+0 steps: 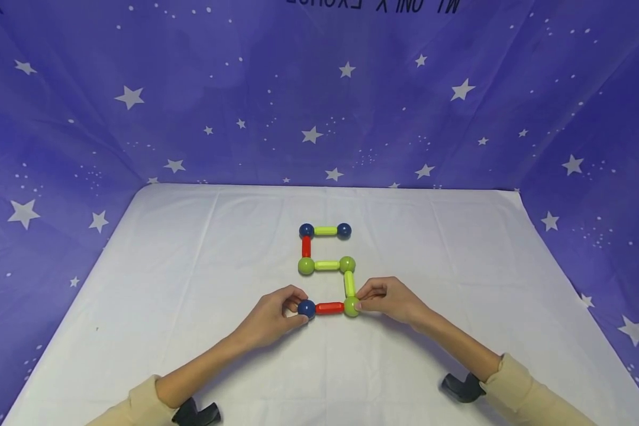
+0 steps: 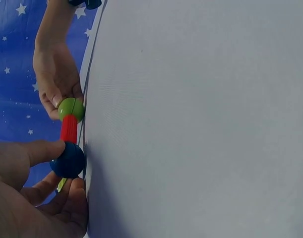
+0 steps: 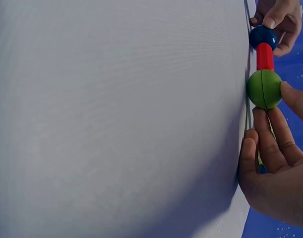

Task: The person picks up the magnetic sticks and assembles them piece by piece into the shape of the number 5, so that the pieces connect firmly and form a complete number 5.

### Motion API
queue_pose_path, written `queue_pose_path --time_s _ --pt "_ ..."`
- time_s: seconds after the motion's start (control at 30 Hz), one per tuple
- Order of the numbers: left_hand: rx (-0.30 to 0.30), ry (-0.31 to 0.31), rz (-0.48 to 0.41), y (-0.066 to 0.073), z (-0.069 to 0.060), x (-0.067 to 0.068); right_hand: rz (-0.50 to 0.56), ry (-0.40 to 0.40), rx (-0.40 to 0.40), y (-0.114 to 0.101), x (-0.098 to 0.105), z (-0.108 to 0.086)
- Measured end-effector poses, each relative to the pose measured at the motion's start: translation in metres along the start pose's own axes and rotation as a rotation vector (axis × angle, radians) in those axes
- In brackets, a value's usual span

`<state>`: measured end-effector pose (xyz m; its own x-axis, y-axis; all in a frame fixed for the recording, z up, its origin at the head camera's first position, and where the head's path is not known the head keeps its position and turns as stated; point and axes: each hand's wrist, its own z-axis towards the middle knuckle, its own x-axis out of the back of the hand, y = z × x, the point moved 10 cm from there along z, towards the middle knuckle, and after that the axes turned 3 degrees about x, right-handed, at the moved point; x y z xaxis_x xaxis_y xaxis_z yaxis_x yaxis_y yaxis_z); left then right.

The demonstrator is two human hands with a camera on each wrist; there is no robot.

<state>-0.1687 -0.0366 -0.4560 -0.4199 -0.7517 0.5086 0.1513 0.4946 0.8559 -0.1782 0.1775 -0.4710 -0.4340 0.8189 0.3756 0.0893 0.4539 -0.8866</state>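
Observation:
Rods and balls lie joined end to end in an S-like shape on the white cloth. At the near left end, my left hand [image 1: 271,316] pinches a blue ball [image 1: 306,309] between thumb and fingers. A red rod [image 1: 329,308] joins that ball to a green ball [image 1: 352,306], which my right hand [image 1: 394,300] holds with thumb and fingertips. From there a yellow-green rod [image 1: 349,284] runs back to another green ball [image 1: 347,264]. In the right wrist view, the held green ball [image 3: 264,89] touches the thumb and two fingers.
Behind the hands, a yellow-green rod [image 1: 327,265], a green ball [image 1: 306,266], a red rod [image 1: 306,247], a blue ball [image 1: 306,231], another yellow-green rod [image 1: 326,231] and a blue end ball [image 1: 344,230] continue the shape. A star-printed blue curtain [image 1: 277,94] surrounds the white-covered table [image 1: 191,236].

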Motion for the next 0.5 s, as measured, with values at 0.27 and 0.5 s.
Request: queue_pose_path --time_s 0.27,0.5 --pt "-0.016 0.011 0.027 0.0011 0.0028 0.0022 -0.008 0.005 -0.003 0.0032 0.0002 0.0031" --pt "-0.019 -0.013 0.038 0.0023 0.0034 0.0061 -0.078 0.007 0.016 0.0004 0.0046 0.0017"
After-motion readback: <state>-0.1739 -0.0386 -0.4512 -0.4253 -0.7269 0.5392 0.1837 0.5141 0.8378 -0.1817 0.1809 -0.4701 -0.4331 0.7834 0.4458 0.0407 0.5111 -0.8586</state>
